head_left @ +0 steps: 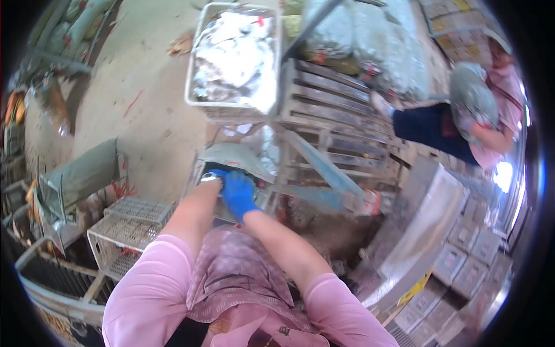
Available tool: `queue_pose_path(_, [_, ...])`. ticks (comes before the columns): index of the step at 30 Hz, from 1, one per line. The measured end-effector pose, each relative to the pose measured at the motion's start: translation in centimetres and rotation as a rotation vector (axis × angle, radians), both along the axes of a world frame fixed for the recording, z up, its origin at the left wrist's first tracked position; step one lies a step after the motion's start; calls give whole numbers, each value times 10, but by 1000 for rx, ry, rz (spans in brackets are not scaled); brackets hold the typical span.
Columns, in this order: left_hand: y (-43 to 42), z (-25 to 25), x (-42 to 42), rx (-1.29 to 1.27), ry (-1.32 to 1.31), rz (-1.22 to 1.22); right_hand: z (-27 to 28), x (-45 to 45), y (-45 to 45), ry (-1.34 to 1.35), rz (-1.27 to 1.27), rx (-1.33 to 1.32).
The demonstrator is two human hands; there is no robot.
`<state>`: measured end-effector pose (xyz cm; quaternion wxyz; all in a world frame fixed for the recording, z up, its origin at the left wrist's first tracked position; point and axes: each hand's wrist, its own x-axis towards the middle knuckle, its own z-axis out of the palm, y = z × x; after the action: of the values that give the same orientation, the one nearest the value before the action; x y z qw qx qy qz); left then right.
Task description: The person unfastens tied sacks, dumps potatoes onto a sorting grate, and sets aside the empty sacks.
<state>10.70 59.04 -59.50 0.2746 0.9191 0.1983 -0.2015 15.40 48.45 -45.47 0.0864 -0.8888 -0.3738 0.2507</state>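
Note:
My right hand (239, 194), in a blue glove, is over a dark opening below a grey-green woven sack (240, 157). Its fingers look curled in, and whatever they hold is hidden. Close beside it is my left hand (217, 173), also blue-gloved, with a shiny band at the wrist. Most of its fingers are out of sight behind the right hand. The sack lies across the top of a pale crate (193, 173) right in front of me.
Ahead stands a white crate (189, 87) heaped with shiny silvery packets. Wooden pallets (329, 110) and a blue metal bar (321, 162) are to its right. Stacked crates (124, 237) are at left. Another person (497, 110) at right holds a full sack (473, 92).

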Motion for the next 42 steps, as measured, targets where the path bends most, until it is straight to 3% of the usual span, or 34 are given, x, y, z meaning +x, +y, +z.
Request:
queue_pose_path(2, [8,-31,-12,-68,-199,92,57,-20,-42,-148,43,410])
queue_pose_path(3, [20,75,17,-150,284,-183,100,-27,-67,-150,58,599])
queue_pose_path(5, [13,155,19,-77,258,-138,146,-50,-130,95,18,430])
queue_pose_path(6, [11,151,10,-62,134,-161,166,-64,-162,169,-14,361])
queue_pose_path(8, [8,156,-1,-32,-270,-216,211,-67,-230,89,-166,355])
queue_pose_path(9, [4,210,9,-228,-325,-206,255,-71,-256,31,-263,397])
queue_pose_path(10, [16,198,-4,-125,-250,-192,303,-81,-276,-21,-353,446])
queue_pose_path(11, [24,196,-13,-86,-298,-180,377,-74,-283,81,-631,310])
queue_pose_path(13, [5,261,-3,-140,-375,-47,444,-89,-331,76,-1101,170])
queue_pose_path(15, [-36,316,10,-103,-592,-58,371,-176,-435,-492,-1426,513])
queue_pose_path(16, [-78,368,15,-293,-624,2,377,-196,-454,-562,-1745,705])
queue_pose_path(17, [-101,373,20,-228,-710,-170,347,-230,-498,-763,-1728,427])
queue_pose_path(19, [-191,440,24,-453,-714,-332,303,-288,-551,-802,-1865,261])
queue_pose_path(21, [-275,480,17,-335,-800,-607,301,-319,-555,-445,-2040,251])
queue_pose_path(22, [-320,508,8,-540,-804,-657,294,-325,-558,-175,-1922,-41])
queue_pose_path(23, [-353,516,9,-522,-849,-783,233,-361,-562,-282,-1882,128])
queue_pose_path(24, [-383,518,6,-513,-885,-914,274,-355,-552,-48,-1917,54])
queue_pose_path(25, [-417,518,0,-515,-919,-1045,258,-365,-550,-193,-2040,212])
queue_pose_path(26, [-447,520,-4,-596,-898,-1041,278,-368,-548,-189,-1933,198])
queue_pose_path(29, [-496,507,-11,-467,-945,-1148,297,-393,-536,-175,-2062,325])
queue_pose_path(30, [-496,493,-13,-323,-1089,-1161,279,-408,-542,-156,-2022,308])
queue_pose_path(33, [-500,495,-11,-167,-914,-1172,268,-438,-561,-171,-2107,314])
queue_pose_path(34, [-503,497,-13,-177,-885,-1174,274,-444,-576,26,-2146,381])
queue_pose_path(37, [-510,492,-12,-185,-888,-1249,237,-453,-606,-230,-2305,700])
queue_pose_path(40, [-521,495,-17,-94,-781,-1194,234,-416,-653,-240,-2331,875])
queue_pose_path(41, [-522,497,-21,-50,-713,-1168,247,-388,-667,-269,-2263,887])
queue_pose_path(42, [-525,497,-26,-225,-626,-1041,213,-358,-674,-339,-2141,1085])
